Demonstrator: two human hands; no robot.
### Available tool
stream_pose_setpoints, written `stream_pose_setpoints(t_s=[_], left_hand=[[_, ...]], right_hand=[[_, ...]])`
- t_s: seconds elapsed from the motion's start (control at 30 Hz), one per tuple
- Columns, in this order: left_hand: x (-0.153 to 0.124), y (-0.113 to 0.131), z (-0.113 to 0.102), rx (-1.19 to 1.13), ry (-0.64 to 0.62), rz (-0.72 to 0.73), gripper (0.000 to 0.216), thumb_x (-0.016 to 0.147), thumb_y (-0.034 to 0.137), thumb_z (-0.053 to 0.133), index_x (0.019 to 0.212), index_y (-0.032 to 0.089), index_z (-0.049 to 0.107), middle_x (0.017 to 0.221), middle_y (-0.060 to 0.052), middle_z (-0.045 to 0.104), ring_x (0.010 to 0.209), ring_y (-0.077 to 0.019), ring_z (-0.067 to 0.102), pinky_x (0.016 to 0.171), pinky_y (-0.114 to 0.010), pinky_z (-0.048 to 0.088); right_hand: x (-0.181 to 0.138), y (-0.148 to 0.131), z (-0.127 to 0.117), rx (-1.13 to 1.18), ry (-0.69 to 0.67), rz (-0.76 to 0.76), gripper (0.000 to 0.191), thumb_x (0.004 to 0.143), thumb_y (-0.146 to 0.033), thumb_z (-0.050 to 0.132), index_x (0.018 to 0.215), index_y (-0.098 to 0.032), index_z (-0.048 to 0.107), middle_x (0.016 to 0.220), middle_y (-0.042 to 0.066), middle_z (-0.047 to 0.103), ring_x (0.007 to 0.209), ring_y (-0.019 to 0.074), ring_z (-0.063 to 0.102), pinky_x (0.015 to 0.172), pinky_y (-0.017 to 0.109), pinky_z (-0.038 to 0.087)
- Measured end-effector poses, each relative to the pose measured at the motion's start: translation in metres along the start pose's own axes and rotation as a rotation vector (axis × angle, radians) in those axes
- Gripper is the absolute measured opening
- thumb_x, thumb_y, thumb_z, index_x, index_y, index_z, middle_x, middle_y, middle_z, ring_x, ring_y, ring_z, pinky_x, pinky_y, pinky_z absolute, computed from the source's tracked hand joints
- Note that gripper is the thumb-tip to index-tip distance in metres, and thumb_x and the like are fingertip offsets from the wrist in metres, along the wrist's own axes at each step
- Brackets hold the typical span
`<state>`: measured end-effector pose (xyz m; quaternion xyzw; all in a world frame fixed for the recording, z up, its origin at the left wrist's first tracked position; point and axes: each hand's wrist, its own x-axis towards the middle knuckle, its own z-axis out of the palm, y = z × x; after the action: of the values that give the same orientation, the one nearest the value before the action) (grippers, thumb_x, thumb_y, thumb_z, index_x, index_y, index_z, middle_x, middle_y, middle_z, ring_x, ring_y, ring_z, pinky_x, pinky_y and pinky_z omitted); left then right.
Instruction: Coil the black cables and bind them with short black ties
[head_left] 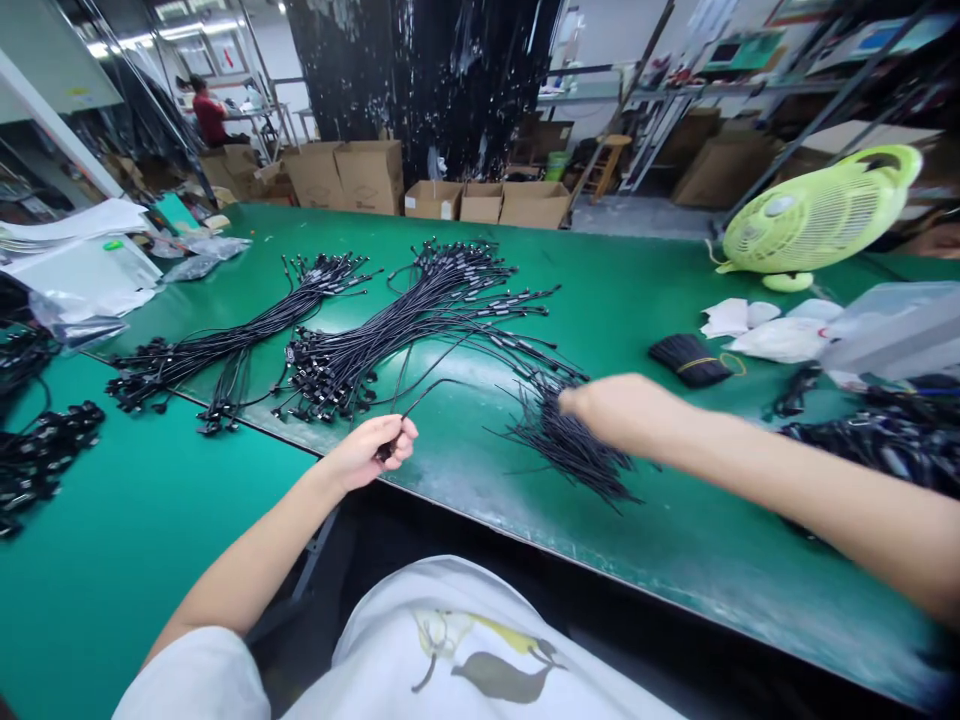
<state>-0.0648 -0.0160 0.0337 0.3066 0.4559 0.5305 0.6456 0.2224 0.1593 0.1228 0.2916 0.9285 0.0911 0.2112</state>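
My left hand (371,450) is closed around a black cable (427,390) near the table's front edge. The cable's end shows dark below my fingers, and its free length runs up and to the right. Over a loose pile of thin black ties (574,445) is my right hand (619,408), blurred, its fingertips at the pile's top; what they hold, if anything, cannot be made out. Just beyond both hands lies a large bundle of black cables (390,325) with small connectors at each end. A second cable bundle (262,325) lies to its left.
On the right are a wrapped black bundle (688,360), a green fan (817,220), a clear plastic bin (900,325) and more black cables (892,440). Papers (75,240) and plastic bags sit at left. Cardboard boxes (367,175) stand behind the green table (637,290); a person (210,112) sits far back.
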Motion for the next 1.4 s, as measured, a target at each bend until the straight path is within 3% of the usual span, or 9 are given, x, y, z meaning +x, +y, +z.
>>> stream_pose_setpoints(t_s=[0.17,0.23,0.33,0.53,0.73,0.93,1.1,1.3,1.4], left_hand=[[0.008,-0.01,0.045,0.159,-0.023,0.16,0.037,0.084,0.048,0.064,0.1,0.015,0.072,0.107,-0.012,0.069,0.1,-0.0212,0.064,0.085,-0.03,0.051],[0.005,-0.013,0.059,0.361,-0.105,0.223,0.035,0.088,0.047,0.059,0.099,0.016,0.073,0.107,-0.01,0.07,0.104,-0.0219,0.062,0.094,-0.033,0.046],[-0.008,-0.013,0.066,0.412,-0.238,0.096,0.035,0.091,0.045,0.055,0.101,0.016,0.071,0.064,-0.001,0.063,0.064,-0.0129,0.059,0.074,-0.029,0.05],[-0.038,0.019,0.031,-0.306,-0.207,0.074,0.022,0.093,0.03,0.055,0.094,0.012,0.068,0.042,0.012,0.019,0.031,-0.0019,0.013,0.033,-0.01,0.029],[-0.046,0.044,0.015,-0.633,0.103,0.304,0.032,0.095,0.015,0.049,0.126,0.011,0.056,0.063,0.006,0.05,0.044,0.0006,0.045,0.042,-0.002,0.038],[-0.013,0.023,0.016,-0.435,0.265,0.328,0.014,0.09,0.02,0.06,0.088,0.008,0.067,0.058,0.003,0.053,0.049,-0.0045,0.052,0.045,-0.012,0.046],[-0.015,0.023,0.012,-0.605,0.099,0.235,0.016,0.091,0.019,0.06,0.098,0.006,0.065,0.056,0.005,0.055,0.038,0.001,0.048,0.033,-0.004,0.035],[-0.056,0.05,0.003,-0.913,-0.203,0.585,0.043,0.093,0.017,0.058,0.134,0.016,0.045,0.058,0.013,0.064,0.042,0.0032,0.059,0.038,0.007,0.034],[-0.056,0.054,0.005,-0.791,-0.156,0.568,0.038,0.095,0.015,0.054,0.132,0.012,0.047,0.053,0.012,0.062,0.042,0.0029,0.059,0.039,0.005,0.035]], right_hand=[[-0.021,-0.073,0.007,0.24,0.089,-0.565,0.021,0.096,-0.024,0.046,0.085,-0.017,0.064,0.072,0.005,0.066,0.058,0.0142,0.06,0.05,0.025,0.026],[-0.021,-0.081,-0.006,0.213,0.244,-0.492,0.026,0.098,-0.028,0.042,0.089,-0.016,0.063,0.079,0.007,0.067,0.058,0.0132,0.058,0.048,0.025,0.022],[-0.007,-0.068,-0.022,0.206,0.387,-0.308,0.034,0.098,-0.042,0.043,0.089,-0.015,0.063,0.084,0.009,0.066,0.062,0.0141,0.057,0.048,0.025,0.019],[0.022,-0.014,0.009,0.578,0.461,-0.366,0.036,0.098,-0.046,0.04,0.101,-0.019,0.063,0.1,0.006,0.067,0.086,0.0172,0.062,0.07,0.025,0.042],[0.02,-0.019,0.054,0.455,0.692,-0.198,0.036,0.101,-0.032,0.031,0.114,-0.018,0.062,0.09,0.005,0.065,0.076,0.0151,0.061,0.067,0.024,0.042],[-0.001,-0.053,0.052,0.035,1.051,-0.077,0.029,0.096,-0.019,0.044,0.116,-0.014,0.064,0.064,0.002,0.057,0.055,0.0122,0.047,0.057,0.028,0.03],[-0.005,-0.055,0.053,-0.032,0.999,-0.118,0.031,0.088,-0.005,0.045,0.108,-0.014,0.066,0.063,0.002,0.055,0.054,0.0119,0.044,0.056,0.029,0.027],[0.01,-0.037,0.07,0.171,1.013,-0.236,0.042,0.091,-0.004,0.038,0.127,-0.018,0.055,0.084,0.003,0.066,0.065,0.0112,0.053,0.062,0.024,0.037],[0.007,-0.039,0.067,0.258,1.127,-0.222,0.034,0.094,-0.01,0.04,0.124,-0.016,0.055,0.083,0.004,0.066,0.068,0.0114,0.055,0.062,0.024,0.038]])
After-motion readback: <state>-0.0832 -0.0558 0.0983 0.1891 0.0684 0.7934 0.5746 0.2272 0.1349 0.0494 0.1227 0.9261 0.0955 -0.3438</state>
